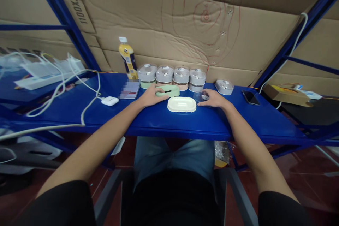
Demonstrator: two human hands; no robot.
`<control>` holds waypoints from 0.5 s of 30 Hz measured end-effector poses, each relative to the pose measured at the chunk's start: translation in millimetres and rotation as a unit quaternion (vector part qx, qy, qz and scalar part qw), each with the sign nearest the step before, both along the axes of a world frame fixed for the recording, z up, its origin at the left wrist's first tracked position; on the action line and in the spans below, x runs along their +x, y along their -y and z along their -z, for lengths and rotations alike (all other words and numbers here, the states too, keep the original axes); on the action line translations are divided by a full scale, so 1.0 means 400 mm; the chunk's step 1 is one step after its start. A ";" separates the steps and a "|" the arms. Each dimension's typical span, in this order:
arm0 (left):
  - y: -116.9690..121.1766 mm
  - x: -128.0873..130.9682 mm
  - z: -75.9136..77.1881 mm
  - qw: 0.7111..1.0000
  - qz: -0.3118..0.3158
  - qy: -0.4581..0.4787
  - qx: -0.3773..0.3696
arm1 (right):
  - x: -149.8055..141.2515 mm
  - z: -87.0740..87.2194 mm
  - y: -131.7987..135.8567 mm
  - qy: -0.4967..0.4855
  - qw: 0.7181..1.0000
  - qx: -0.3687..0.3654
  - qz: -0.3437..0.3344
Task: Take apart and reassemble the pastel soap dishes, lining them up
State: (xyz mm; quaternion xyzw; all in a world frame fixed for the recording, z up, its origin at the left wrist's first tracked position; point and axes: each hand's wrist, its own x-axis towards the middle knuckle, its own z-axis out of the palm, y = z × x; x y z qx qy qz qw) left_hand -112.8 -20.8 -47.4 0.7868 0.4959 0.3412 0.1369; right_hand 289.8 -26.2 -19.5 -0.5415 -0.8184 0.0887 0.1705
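My left hand point(153, 97) grips the left end of a pale green oval case point(172, 90), thumb in front and fingers behind. A dark slot shows on the case. Curled around a clear plastic lid point(200, 97) is my right hand point(214, 99), with the lid low over the table or resting on it; I cannot tell which. Between the two hands a cream oval tray point(182, 109) lies on the blue table point(180, 127). Neither hand touches that tray.
Behind my hands stands a row of several lidded oval containers point(181, 74), with a single container point(224, 87) to their right. A yellow bottle point(128, 58), a booklet point(130, 90), a white earphone case point(109, 101) and white cables point(90, 104) lie leftward. A phone point(250, 97) lies rightward.
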 end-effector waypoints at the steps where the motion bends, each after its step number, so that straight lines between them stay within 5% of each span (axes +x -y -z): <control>1: 0.000 0.000 -0.002 1.000 0.001 0.002 0.000 | 0.001 0.001 -0.002 0.003 1.000 0.000 -0.001; 5: 0.024 0.018 -0.022 0.999 0.020 0.037 0.028 | 0.006 -0.010 -0.001 0.007 1.000 -0.016 -0.001; 9: 0.077 0.071 -0.037 0.992 0.104 0.045 0.054 | 0.023 -0.046 0.014 0.005 0.999 -0.021 0.029; 12: 0.105 0.115 -0.035 0.984 0.166 0.028 0.050 | 0.031 -0.076 0.035 -0.071 0.996 0.039 0.027; 15: 0.113 0.143 -0.030 0.983 0.181 0.025 0.034 | 0.003 -0.095 0.062 -0.170 0.980 0.088 -0.048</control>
